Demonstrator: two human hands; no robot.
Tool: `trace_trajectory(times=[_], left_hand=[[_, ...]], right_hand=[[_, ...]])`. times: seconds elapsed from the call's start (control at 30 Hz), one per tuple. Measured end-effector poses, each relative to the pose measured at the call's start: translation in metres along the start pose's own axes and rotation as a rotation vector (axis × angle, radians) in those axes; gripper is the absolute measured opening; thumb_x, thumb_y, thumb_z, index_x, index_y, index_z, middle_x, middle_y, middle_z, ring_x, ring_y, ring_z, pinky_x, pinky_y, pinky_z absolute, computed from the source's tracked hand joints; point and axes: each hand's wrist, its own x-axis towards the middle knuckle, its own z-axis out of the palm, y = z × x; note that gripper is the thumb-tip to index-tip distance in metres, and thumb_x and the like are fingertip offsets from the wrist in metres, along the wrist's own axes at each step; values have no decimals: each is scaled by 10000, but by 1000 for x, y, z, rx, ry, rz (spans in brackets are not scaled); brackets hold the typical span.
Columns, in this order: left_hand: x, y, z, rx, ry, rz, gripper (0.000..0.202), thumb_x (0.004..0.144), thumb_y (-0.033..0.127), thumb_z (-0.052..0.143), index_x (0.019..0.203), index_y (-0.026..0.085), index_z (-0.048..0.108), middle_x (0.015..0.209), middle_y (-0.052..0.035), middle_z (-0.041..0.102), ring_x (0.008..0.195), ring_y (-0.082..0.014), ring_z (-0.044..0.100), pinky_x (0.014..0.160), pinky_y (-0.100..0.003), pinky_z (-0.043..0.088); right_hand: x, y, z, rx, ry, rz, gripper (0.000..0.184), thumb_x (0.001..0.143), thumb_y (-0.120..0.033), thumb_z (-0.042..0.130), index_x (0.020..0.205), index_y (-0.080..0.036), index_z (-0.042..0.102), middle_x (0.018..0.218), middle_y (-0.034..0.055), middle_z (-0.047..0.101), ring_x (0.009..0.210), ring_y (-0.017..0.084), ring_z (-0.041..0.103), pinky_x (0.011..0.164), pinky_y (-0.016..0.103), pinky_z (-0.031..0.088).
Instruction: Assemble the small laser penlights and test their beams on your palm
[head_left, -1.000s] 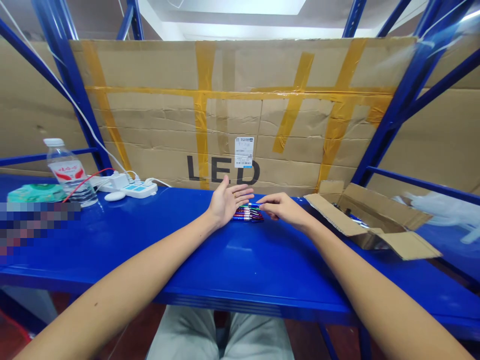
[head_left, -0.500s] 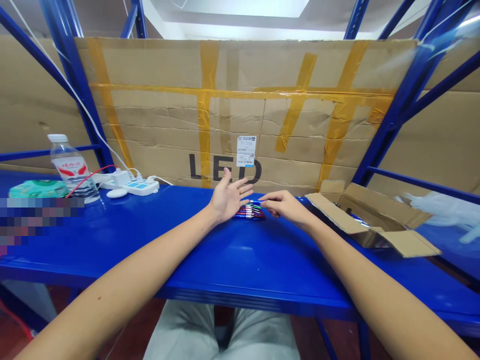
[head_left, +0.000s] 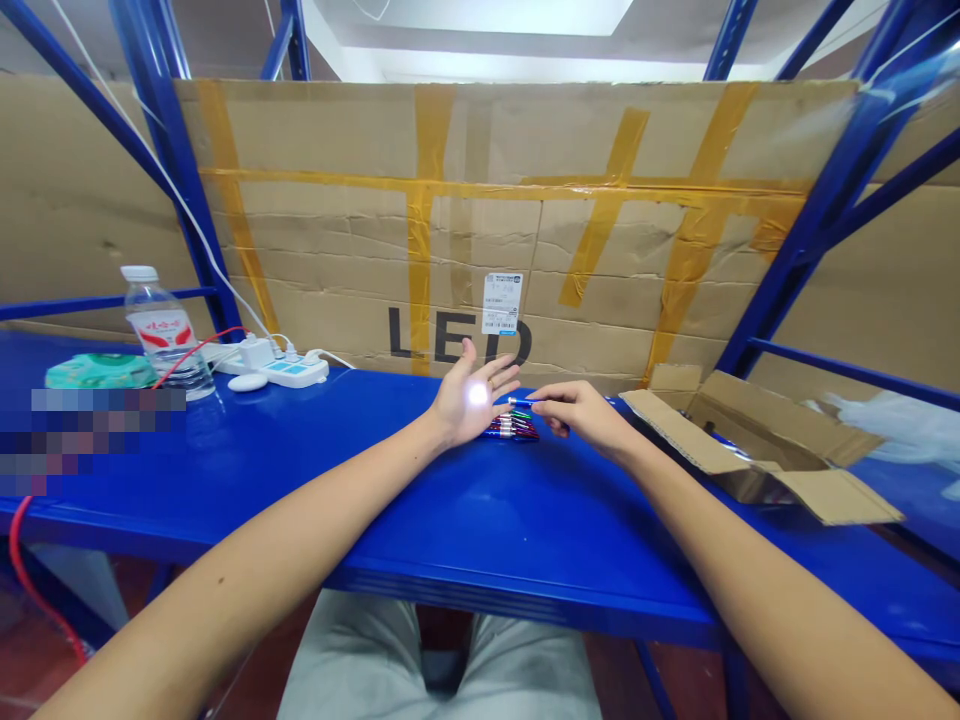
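My left hand [head_left: 466, 402] is raised palm-up with the fingers spread, and a bright white spot of light falls on its palm. In my right hand [head_left: 574, 408] a small blue penlight [head_left: 520, 402] is pinched between thumb and fingers, its silvery tip pointing left at the open palm. Below the two hands, several slim metallic penlights [head_left: 514, 428] in blue, red and green lie side by side on the blue table [head_left: 465, 510]. My left hand partly hides their left ends.
An open cardboard box [head_left: 757, 430] with shiny items inside stands at the right. To the left are a water bottle [head_left: 166, 335], a green packet [head_left: 101, 371] and a white power strip [head_left: 296, 370] with cables. A large taped cardboard panel [head_left: 337, 250] rises behind the table.
A bright light spot has appeared on my left palm. The penlight in my right hand now shows more plainly, aimed at the palm. The whole view has shifted slightly.
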Motion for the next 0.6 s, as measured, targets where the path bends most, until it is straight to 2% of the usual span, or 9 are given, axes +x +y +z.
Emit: trace_trajectory(times=[0.2, 0.6], left_hand=[[-2, -1, 4, 3, 30, -5, 780, 854, 742, 289, 1350, 181, 506, 1493, -137, 410, 1418, -280, 308, 1135, -423, 235], [0, -4, 0, 15, 18, -4, 786, 854, 727, 315, 1331, 134, 513, 1332, -192, 565, 1335, -311, 428, 1090, -425, 321]], right_hand=[[-1, -4, 1, -16, 4, 14, 318, 679, -342, 682, 880, -99, 725, 451, -43, 480, 433, 99, 412, 457, 262, 340], [-2, -6, 2, -51, -3, 1, 251, 694, -314, 639, 823, -110, 709, 456, -45, 476, 434, 100, 420, 460, 260, 347]])
